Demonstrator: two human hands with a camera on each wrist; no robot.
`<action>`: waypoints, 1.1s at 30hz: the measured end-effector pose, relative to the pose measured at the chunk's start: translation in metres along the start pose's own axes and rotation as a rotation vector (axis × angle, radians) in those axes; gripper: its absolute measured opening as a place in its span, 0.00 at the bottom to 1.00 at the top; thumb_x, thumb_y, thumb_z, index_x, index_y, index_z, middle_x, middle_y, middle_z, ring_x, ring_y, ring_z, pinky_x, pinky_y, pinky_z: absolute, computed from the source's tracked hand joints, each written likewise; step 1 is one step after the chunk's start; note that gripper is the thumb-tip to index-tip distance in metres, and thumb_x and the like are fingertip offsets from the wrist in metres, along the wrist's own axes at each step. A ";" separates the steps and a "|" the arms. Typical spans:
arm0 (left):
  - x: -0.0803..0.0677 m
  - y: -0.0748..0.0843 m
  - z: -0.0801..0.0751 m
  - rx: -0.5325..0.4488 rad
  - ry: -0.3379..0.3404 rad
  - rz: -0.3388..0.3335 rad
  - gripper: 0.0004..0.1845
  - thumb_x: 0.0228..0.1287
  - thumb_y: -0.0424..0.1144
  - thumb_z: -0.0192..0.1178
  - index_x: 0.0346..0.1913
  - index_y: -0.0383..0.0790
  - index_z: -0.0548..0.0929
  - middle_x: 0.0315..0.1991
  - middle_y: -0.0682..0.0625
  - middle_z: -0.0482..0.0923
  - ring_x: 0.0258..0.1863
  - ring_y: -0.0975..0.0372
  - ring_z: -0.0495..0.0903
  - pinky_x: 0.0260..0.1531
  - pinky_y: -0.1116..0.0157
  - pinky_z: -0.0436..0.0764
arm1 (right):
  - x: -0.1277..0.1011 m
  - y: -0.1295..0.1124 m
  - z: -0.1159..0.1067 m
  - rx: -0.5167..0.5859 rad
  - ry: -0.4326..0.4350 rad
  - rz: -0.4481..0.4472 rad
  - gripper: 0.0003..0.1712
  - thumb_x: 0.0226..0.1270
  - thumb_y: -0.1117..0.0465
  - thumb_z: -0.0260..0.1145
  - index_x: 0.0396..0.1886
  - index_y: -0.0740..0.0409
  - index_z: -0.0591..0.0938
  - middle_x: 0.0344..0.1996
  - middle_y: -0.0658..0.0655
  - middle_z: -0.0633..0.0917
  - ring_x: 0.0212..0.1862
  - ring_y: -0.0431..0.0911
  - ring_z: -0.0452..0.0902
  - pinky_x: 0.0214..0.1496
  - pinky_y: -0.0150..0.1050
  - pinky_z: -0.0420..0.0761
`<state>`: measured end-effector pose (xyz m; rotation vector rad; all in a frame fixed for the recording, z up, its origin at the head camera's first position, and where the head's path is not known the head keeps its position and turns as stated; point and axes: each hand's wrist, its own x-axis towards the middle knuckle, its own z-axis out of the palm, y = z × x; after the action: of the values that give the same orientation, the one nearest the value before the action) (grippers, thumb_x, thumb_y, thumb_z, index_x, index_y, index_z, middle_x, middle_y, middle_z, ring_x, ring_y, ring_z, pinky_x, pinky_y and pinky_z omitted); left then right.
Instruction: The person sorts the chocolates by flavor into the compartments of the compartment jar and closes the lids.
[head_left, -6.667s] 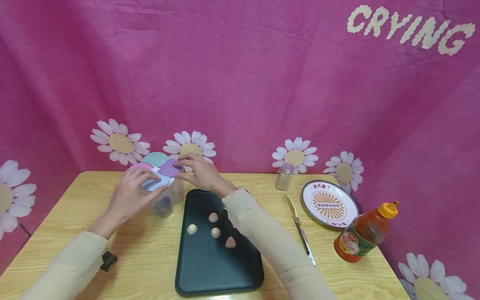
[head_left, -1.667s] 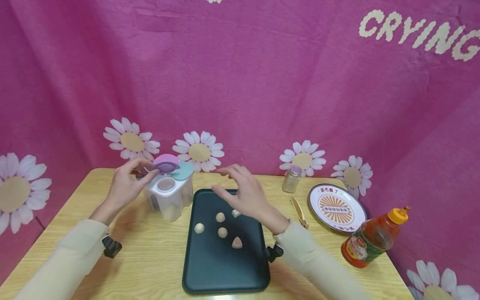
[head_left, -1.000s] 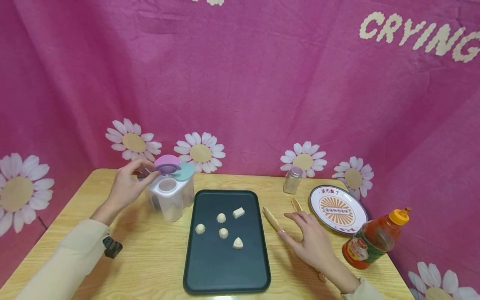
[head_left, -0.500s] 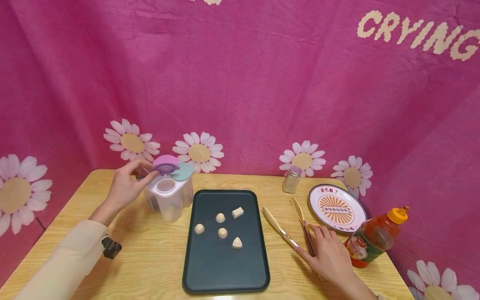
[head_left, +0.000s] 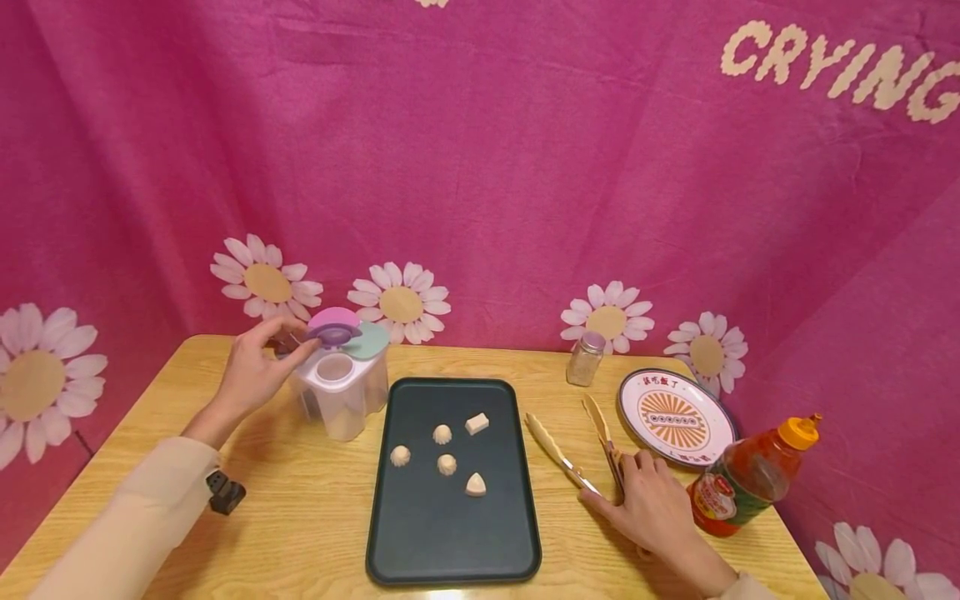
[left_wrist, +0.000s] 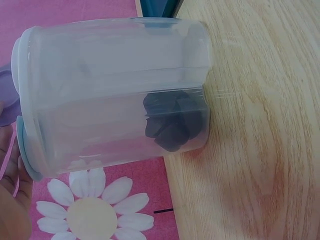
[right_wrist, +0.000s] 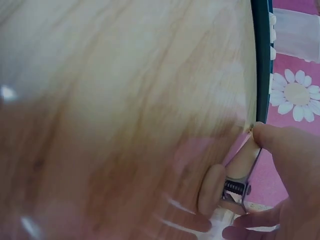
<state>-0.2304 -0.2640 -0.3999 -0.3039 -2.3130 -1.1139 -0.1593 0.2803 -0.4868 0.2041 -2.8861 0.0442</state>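
My left hand (head_left: 255, 371) pinches the tilted-up purple lid (head_left: 335, 335) of a clear container (head_left: 347, 412). The uncovered round opening faces up, with pink and teal lids behind it. In the left wrist view, dark chunks (left_wrist: 172, 120) sit at the bottom of one compartment. At the right, my right hand (head_left: 656, 504) grips a pair of tongs (head_left: 551, 440), thumb on one arm and fingers on the other. Their tips are spread and point away from me. The tongs' spring (right_wrist: 234, 188) shows between my fingers in the right wrist view.
Between my hands lies a dark tray (head_left: 450, 542) bearing several small cream-coloured pieces (head_left: 447, 465). Behind the tongs stands a shaker jar (head_left: 586, 360). A patterned plate (head_left: 675, 417) and a red sauce bottle (head_left: 738, 483) are close to my right hand.
Both hands were on the container's lids earlier. The lids have turned and the purple one now stands raised. My right hand has crossed over the tray to the right and taken hold of the tongs.
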 end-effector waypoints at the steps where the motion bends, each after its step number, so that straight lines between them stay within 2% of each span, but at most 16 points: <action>1: 0.000 0.000 0.000 -0.003 0.002 0.003 0.10 0.65 0.32 0.73 0.47 0.37 0.85 0.37 0.42 0.85 0.34 0.74 0.74 0.38 0.79 0.75 | 0.001 -0.001 0.001 0.000 -0.010 0.003 0.53 0.51 0.20 0.72 0.50 0.66 0.82 0.41 0.64 0.82 0.43 0.60 0.79 0.36 0.55 0.82; 5: 0.001 0.001 0.000 -0.006 0.007 0.004 0.10 0.65 0.32 0.73 0.47 0.36 0.86 0.37 0.42 0.85 0.34 0.75 0.73 0.37 0.79 0.74 | 0.004 -0.003 0.003 0.005 -0.035 0.024 0.54 0.52 0.19 0.70 0.48 0.68 0.81 0.40 0.64 0.83 0.44 0.60 0.80 0.38 0.56 0.83; 12: 0.002 0.002 0.001 0.002 -0.001 -0.007 0.11 0.66 0.33 0.72 0.49 0.37 0.86 0.38 0.42 0.85 0.35 0.74 0.73 0.37 0.79 0.74 | 0.007 -0.005 0.002 0.062 -0.021 0.074 0.41 0.56 0.28 0.75 0.39 0.63 0.79 0.33 0.61 0.82 0.39 0.60 0.83 0.33 0.55 0.81; 16: 0.002 0.002 0.002 0.006 -0.009 -0.013 0.11 0.67 0.34 0.71 0.49 0.36 0.85 0.39 0.43 0.85 0.35 0.74 0.73 0.39 0.80 0.73 | 0.008 -0.005 -0.001 0.095 -0.002 0.087 0.39 0.57 0.31 0.75 0.40 0.64 0.79 0.33 0.60 0.79 0.35 0.56 0.80 0.29 0.53 0.79; 22: 0.002 0.000 0.003 -0.007 0.011 -0.007 0.09 0.66 0.33 0.72 0.46 0.36 0.86 0.34 0.48 0.83 0.33 0.75 0.74 0.36 0.78 0.74 | 0.011 -0.003 -0.009 0.118 0.084 0.069 0.42 0.56 0.35 0.77 0.50 0.68 0.81 0.37 0.63 0.80 0.35 0.58 0.81 0.29 0.55 0.80; 28: 0.001 0.001 0.003 -0.007 0.021 -0.007 0.09 0.65 0.33 0.73 0.45 0.38 0.86 0.32 0.49 0.82 0.32 0.75 0.74 0.35 0.75 0.76 | 0.015 -0.005 -0.023 0.106 0.208 0.006 0.41 0.49 0.36 0.80 0.48 0.66 0.83 0.32 0.60 0.79 0.28 0.58 0.80 0.22 0.53 0.77; 33: 0.000 0.003 0.002 -0.005 0.019 -0.009 0.10 0.65 0.32 0.73 0.46 0.37 0.86 0.34 0.46 0.83 0.33 0.76 0.73 0.36 0.76 0.76 | 0.018 -0.011 -0.040 0.114 0.228 -0.029 0.40 0.45 0.36 0.81 0.47 0.63 0.84 0.31 0.58 0.79 0.25 0.55 0.79 0.21 0.50 0.74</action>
<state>-0.2300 -0.2605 -0.3988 -0.2840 -2.2970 -1.1220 -0.1656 0.2687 -0.4430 0.2451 -2.6545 0.2125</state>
